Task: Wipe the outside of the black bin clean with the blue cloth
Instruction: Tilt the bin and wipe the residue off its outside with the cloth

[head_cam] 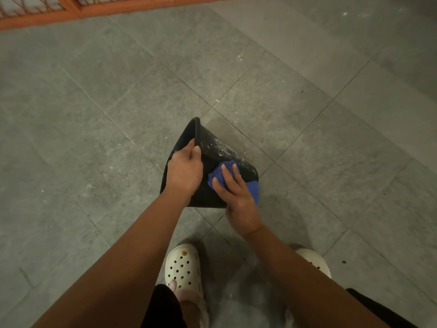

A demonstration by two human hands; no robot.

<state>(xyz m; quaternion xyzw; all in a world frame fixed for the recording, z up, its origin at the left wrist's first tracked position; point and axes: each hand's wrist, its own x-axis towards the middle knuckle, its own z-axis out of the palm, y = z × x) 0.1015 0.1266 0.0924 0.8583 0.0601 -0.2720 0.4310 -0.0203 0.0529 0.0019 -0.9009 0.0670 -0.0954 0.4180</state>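
One black bin [224,152]: moulded plastic by its look, smooth with a dull sheen, its outer wall flecked and smeared with dry white specks; one blue cloth [252,190]: soft matt fabric, creased and bunched. Underfoot, the floor [94,102]: large grey stone-look tiles, matt and finely speckled, with thin darker joints and scattered pale flecks. Pair of clogs [183,263]: off-white moulded foam or plastic, smooth, pierced with round holes; frame [35,21] at the far edge: orange-red painted finish, base material not discernible.
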